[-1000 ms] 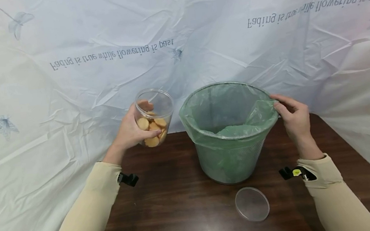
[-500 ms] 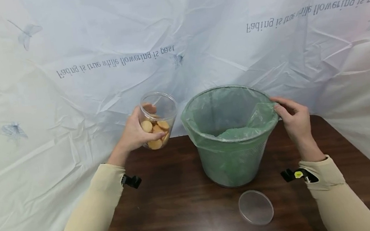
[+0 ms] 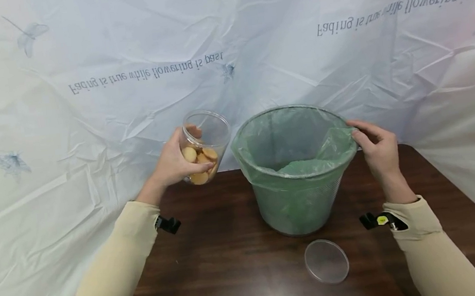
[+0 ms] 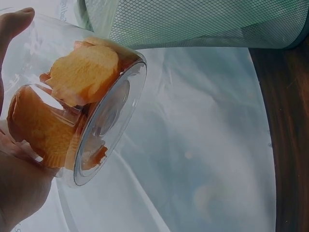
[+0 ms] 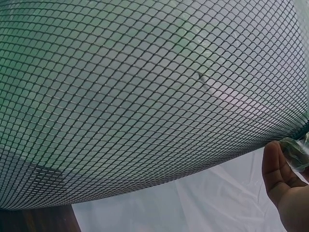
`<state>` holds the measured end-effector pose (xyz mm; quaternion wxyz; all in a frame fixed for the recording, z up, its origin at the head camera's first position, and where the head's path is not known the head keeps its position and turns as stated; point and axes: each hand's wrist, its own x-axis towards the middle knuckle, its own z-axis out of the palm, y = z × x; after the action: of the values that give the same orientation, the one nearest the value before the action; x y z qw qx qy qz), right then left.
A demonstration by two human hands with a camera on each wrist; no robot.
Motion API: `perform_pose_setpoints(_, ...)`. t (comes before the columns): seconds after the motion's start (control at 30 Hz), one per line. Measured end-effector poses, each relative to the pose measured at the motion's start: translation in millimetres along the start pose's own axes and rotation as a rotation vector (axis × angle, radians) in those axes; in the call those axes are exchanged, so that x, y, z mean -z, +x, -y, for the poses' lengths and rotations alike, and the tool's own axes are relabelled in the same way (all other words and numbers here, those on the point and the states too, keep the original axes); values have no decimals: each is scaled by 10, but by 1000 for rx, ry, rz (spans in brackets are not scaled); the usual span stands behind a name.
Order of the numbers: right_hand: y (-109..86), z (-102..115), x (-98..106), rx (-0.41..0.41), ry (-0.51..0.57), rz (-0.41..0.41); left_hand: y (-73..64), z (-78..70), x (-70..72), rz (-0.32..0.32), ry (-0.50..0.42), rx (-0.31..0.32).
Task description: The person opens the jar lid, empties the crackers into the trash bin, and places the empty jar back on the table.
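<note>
My left hand (image 3: pixel 174 161) grips a clear plastic jar (image 3: pixel 214 130) above the table, its open mouth tilted slightly toward the bin. Several round, yellowish cookies (image 3: pixel 199 177) lie in the jar's lower part; the left wrist view shows cookies (image 4: pixel 87 72) through the wall near the jar's base. Just right of the jar stands a mesh trash bin (image 3: pixel 299 209), lined with a green plastic bag (image 3: pixel 262 170) folded over the rim. At the bin's right rim, my right hand (image 3: pixel 380 153) pinches the bag's edge between thumb and fingers, as the right wrist view also shows.
A clear round lid (image 3: pixel 327 261) lies on the dark wooden table (image 3: pixel 216 267) in front of the bin. White printed sheeting (image 3: pixel 136 106) hangs behind the table and along both sides.
My left hand has brought the jar a little to the right, closer to the bin. My right hand keeps its place at the rim. The head view shifts slightly.
</note>
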<state>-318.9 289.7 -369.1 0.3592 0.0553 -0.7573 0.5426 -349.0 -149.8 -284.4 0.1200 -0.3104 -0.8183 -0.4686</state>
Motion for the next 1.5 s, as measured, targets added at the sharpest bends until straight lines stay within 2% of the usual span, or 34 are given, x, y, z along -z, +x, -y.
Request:
perform_pose_setpoints(0.33, 11, 16, -6, 16, 21, -3, 72, -67, 9, 1, -13, -19)
perform_pose_setpoints(0.63, -4, 4, 2, -1, 12, -9, 99, -163, -1, -16, 63, 10)
perform_pose_setpoints(0.8, 10, 5, 2, 6, 6, -15, 129, -224, 0, -31, 76, 1)
perform_pose_setpoints(1.2, -3, 10, -12, 1, 2, -17, 170, -262, 12, -21, 132, 38)
perform_pose_setpoints(1.27, -1, 16, -17, 8, 2, -17, 185, -239, 19, -13, 140, 42)
perform_pose_setpoints(1.5, 10, 10, -16, 8, 4, -14, 322, 70, 58, 7, 196, 25)
